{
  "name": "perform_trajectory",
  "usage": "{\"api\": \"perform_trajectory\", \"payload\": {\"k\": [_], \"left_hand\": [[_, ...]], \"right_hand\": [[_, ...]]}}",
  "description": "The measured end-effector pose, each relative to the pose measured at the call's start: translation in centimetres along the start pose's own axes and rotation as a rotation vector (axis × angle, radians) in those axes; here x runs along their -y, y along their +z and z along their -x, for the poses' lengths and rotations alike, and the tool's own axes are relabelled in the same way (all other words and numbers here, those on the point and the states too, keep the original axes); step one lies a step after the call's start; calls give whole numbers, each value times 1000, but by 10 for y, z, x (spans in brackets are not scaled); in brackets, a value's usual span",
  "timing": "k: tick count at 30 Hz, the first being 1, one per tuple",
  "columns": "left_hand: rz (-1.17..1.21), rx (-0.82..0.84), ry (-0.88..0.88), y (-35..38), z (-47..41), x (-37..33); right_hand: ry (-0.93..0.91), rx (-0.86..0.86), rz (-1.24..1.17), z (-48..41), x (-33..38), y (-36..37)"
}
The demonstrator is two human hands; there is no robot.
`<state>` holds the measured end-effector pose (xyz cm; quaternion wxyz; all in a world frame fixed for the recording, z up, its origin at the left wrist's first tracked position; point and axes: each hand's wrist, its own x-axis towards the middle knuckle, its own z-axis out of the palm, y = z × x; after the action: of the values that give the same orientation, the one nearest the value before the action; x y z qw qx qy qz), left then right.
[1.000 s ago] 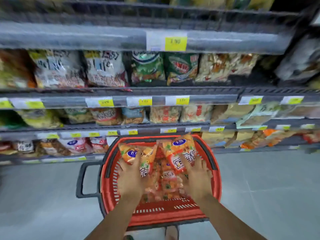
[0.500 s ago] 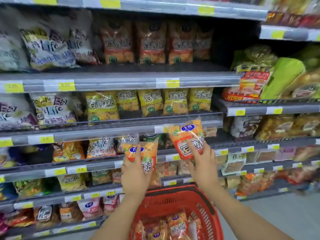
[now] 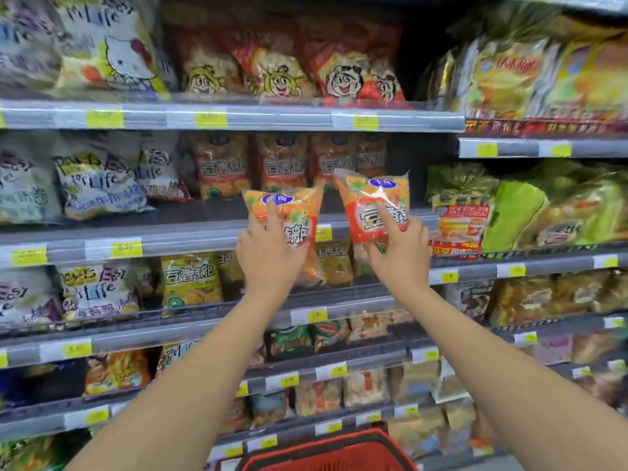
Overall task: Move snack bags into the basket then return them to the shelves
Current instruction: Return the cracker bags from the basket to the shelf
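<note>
My left hand (image 3: 268, 253) grips an orange snack bag (image 3: 292, 212) with a blue oval logo, held upright in front of the shelf edge (image 3: 190, 237). My right hand (image 3: 397, 246) grips a second orange and red snack bag (image 3: 367, 202), raised a little higher, beside the first. Both bags are level with the shelf row of matching orange bags (image 3: 278, 164) behind them. The red basket (image 3: 326, 453) shows only its far rim at the bottom edge; its contents are out of view.
Shelves packed with snack bags fill the view: white cartoon bags (image 3: 98, 178) at left, yellow bags (image 3: 190, 280) one shelf lower, green and yellow packs (image 3: 530, 205) at right. Yellow price tags (image 3: 126, 247) line each shelf edge. A dark gap (image 3: 404, 158) lies right of the orange bags.
Both hands lifted a bag each out of the basket and raised them to the upper shelf. The view tilted up, so the basket has dropped to the bottom edge.
</note>
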<state>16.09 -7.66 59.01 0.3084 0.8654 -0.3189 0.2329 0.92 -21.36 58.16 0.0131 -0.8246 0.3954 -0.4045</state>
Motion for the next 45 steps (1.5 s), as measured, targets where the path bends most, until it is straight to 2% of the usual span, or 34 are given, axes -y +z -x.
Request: {"api": "perform_trajectory", "payload": {"k": [7,12,19,26,35,41,43,45], "left_hand": [[-36,-33,42,11,-64,-69],[-58,-43,31,39,-97,-112],[-115,-18,-28,85,-132,-154],[-171,-105,-86,134,-164,-174],[-168,-23,-190,185,-192,-182],[-81,-4,-203,196,-196,-185],[1,49,-179,193,-198,-181],[94,67,-149,187,-198,-175]], "right_hand": [[70,73,-7,-87,-24,-7],[48,154,-16,-136,-45,-2],[-1,181,14,-186,-78,20],[-67,170,37,-227,-98,64],[-69,171,2,-265,-97,130],[-78,346,-85,-280,-107,147],[-19,312,-244,-286,-114,144],[127,259,-480,-297,-122,144]]}}
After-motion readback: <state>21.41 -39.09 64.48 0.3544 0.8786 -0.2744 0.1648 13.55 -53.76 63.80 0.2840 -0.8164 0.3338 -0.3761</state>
